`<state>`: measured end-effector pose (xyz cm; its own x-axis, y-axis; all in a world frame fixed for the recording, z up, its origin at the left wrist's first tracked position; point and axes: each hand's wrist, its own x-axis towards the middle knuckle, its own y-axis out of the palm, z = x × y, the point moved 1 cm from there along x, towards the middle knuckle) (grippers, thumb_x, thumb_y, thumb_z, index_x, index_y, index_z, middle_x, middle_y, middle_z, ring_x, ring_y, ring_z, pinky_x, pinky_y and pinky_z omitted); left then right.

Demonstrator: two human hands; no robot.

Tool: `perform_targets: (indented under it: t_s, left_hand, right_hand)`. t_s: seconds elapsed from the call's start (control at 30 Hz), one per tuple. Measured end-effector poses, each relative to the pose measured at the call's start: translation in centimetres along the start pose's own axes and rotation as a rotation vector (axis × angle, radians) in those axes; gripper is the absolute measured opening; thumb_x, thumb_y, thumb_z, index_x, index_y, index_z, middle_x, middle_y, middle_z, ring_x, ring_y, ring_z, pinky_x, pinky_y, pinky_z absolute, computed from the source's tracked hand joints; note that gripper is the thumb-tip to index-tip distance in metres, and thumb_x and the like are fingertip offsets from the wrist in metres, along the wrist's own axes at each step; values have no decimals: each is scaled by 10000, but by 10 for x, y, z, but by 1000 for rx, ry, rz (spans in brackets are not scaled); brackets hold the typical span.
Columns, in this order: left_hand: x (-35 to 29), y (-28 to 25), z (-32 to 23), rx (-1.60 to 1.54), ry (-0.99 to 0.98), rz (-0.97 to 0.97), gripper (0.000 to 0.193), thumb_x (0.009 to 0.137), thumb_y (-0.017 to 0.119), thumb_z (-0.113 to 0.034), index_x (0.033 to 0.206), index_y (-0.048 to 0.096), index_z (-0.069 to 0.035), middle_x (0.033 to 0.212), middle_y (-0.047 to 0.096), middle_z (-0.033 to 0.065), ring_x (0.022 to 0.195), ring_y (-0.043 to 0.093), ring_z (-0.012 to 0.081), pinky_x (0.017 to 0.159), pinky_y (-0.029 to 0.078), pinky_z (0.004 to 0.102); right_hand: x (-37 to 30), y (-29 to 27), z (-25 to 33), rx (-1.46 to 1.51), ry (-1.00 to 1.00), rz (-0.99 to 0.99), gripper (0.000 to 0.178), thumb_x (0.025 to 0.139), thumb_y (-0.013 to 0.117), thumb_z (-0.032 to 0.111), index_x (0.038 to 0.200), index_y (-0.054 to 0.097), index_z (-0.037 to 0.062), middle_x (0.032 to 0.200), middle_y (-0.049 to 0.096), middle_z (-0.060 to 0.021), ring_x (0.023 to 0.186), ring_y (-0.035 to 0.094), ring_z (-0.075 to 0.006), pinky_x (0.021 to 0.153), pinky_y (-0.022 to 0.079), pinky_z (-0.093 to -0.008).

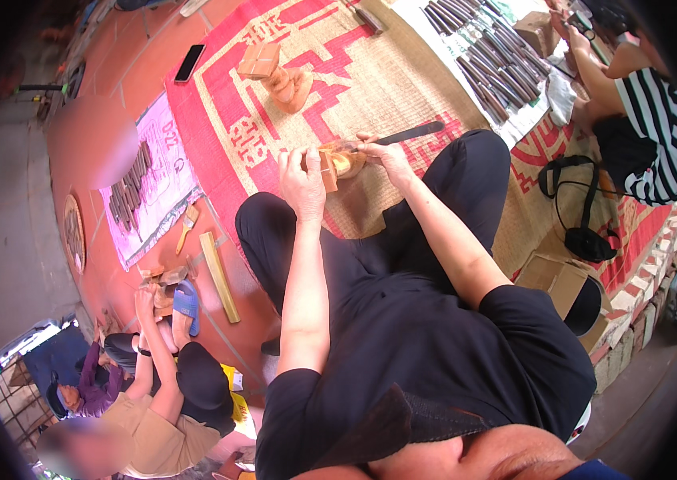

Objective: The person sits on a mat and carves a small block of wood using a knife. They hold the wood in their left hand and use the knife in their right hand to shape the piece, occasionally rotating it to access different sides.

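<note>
Above my crossed legs I hold a wooden carving with a square block base and a rounded, lighter upper part. My left hand is closed around its base. My right hand is closed on a long dark file-like tool at the carving's right side. One end of the tool sticks out past the hand to the upper right; the other end by the carving is hard to make out. A similar wooden carving with a square base lies ahead on the red and straw-coloured mat.
A phone lies at the mat's left edge. Many carving tools cover a white cloth at right, near a person in stripes. At left are more tools, a brush, a wooden strip and another person working wood. A black pouch lies right.
</note>
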<state>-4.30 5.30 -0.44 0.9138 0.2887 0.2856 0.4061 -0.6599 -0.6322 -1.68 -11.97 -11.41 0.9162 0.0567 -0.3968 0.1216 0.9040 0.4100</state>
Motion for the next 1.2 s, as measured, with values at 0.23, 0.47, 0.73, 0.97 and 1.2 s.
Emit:
perform_targets:
  t_s: [0.23,0.47,0.73,0.97,1.2]
  left_hand:
    - [0,-12,15,-67,-50,58,200,876,613,-261,904,646,-66,867,568,120,806,580,294,710,464,397]
    - [-11,-24,6,-89,-76,-55,228,891,585,-295,888,634,-73,889,563,123,814,609,323,714,498,407]
    - [-21,-32,4,-100,-133,-35,267,908,559,-333,926,628,-76,936,549,98,865,597,297,734,491,392]
    - [-16,-26,1,-95,-157,-33,274,907,572,-335,934,623,-67,923,536,101,863,594,290,747,484,387]
    - [-12,-26,-3,-101,-176,-13,269,904,581,-328,931,620,-63,931,537,108,873,592,291,760,481,391]
  right_hand:
    - [-1,4,5,-154,140,14,322,861,575,175,1106,662,-14,1204,640,-84,1047,632,-195,909,499,-323]
    - [12,6,6,-58,143,76,321,918,573,196,1205,595,55,1339,548,-51,1206,501,-173,959,451,-349]
    - [8,4,4,-85,95,20,193,887,600,148,1054,598,51,1223,620,-101,1092,597,-184,894,493,-352]
    - [5,18,15,-270,77,-9,387,862,641,209,1209,618,39,1225,614,-58,1129,550,-149,926,458,-345]
    - [12,12,10,-278,47,-33,338,829,656,172,1130,631,20,1192,624,-65,1096,569,-159,887,476,-336]
